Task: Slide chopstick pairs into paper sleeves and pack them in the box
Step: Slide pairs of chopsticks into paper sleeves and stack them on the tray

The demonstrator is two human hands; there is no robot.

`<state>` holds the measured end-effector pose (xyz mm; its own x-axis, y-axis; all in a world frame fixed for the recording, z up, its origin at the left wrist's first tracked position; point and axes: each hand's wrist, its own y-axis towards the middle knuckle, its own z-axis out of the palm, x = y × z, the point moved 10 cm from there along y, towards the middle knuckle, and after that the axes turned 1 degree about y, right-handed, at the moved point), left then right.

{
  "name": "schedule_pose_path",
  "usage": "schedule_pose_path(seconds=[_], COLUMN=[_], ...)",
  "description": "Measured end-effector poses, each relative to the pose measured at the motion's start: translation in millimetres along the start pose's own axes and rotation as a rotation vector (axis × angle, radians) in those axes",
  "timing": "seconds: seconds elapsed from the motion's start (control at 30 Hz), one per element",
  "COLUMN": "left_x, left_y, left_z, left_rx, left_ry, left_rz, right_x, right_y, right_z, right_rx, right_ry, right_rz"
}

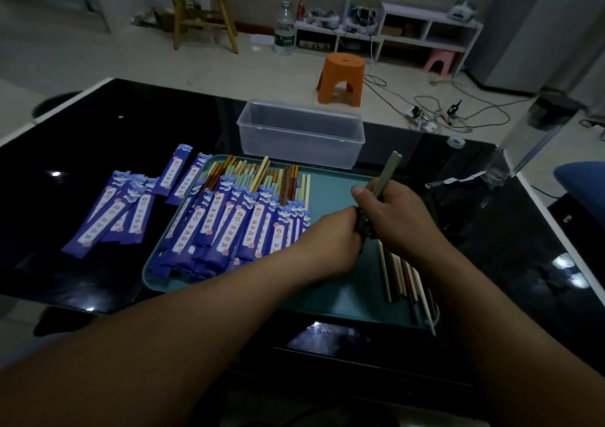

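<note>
Green chopstick pair (388,173): held over the right half of the tray, tilted, top ends pointing away toward the box.
Right hand (397,217): fingers clenched round the middle of the pair, thumb up along its side.
Left hand (330,240): fingers curled, pinching the pair's lower end, touching the right hand.
Loose chopsticks (397,276): cream, brown and dark ones, lying bunched on the tray's right side, just below the hands.
Sleeved pairs (235,227): packed in overlapping rows on the tray's left half, coloured tips sticking out of the blue paper.
Tray (330,197): teal, flat on the worktop.
Empty sleeves (111,213): scattered on the worktop left of the tray.
Box (299,135): clear plastic, lidless, just beyond the tray's far edge.
Worktop (98,132): glossy black.
Orange stool (342,78): on the floor beyond the worktop.
</note>
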<state>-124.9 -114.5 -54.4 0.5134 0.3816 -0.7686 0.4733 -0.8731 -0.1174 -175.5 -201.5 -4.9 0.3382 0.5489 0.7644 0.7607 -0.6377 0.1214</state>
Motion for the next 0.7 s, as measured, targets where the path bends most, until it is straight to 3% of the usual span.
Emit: schedule_pose_path(seconds=[0.2, 0.4, 0.57, 0.7], left_x=[-2.7, 8.4, 71.7, 123.3], left_y=[-16.3, -36.1, -67.1, -95.3], left_z=[-15.8, -106.4, -183.9, -239.0], left_rx=[0.013, -0.254, -0.358, -0.417], left_ry=[0.146, 0.270, 0.367, 0.456], left_rz=[0.067, 0.090, -0.099, -0.304], right_x=[16.7, 28.0, 59.1, 62.7], right_y=[2.2, 1.0, 5.5, 15.1], right_z=[-6.9, 11.9, 53.7, 89.7], right_rx=[-0.064, -0.076, 0.004, 0.127], right_ry=[0.106, -0.029, -0.192, -0.454], right_rz=[-0.069, -0.143, -0.220, -0.199])
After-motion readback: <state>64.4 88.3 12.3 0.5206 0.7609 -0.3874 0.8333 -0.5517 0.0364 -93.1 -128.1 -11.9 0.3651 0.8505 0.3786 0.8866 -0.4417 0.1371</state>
